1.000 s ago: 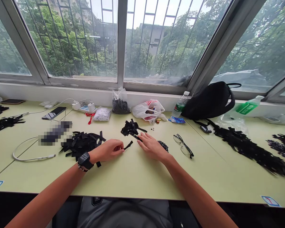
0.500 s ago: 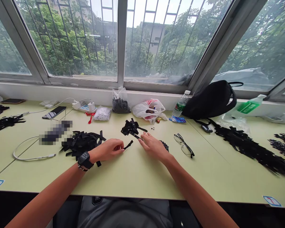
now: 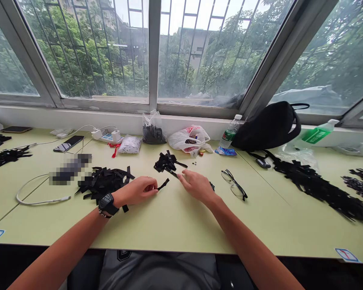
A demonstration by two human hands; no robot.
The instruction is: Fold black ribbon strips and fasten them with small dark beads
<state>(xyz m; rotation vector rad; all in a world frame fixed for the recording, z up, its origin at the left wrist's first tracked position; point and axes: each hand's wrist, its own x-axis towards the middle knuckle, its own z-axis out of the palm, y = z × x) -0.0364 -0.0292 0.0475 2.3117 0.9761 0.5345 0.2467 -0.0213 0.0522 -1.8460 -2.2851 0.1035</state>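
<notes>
- Your left hand [image 3: 136,190] is clenched, its fingers pinching one end of a short black zipper strip [image 3: 163,184].
- That strip sticks out from your fingertips, just in front of the small bunch of black zipper strips [image 3: 166,162], and angles up to the right.
- Your right hand [image 3: 198,191] is released and grasps nothing; its fingers stretch out flat toward the bunch, and the fingertips stop just beside its longest tail, which carries a small metal slider [image 3: 171,172].
- The bunch lies on the pale green table [image 3: 157,227], between your two hands and a little ahead of them.
- A much larger tangled heap of black strips [image 3: 104,183] sits to the left of the bunch, near your black wristwatch [image 3: 107,203].
- A pair of black-framed eyeglasses [image 3: 233,184] lies to the right of the bunch, beyond your right hand.
- Behind the bunch, against the window sill, stand a clear bag of black pieces [image 3: 153,131] and a white plastic bag [image 3: 184,139].
- Far to the right of the bunch, a long black mass of strips [image 3: 317,189] stretches along the table.
</notes>
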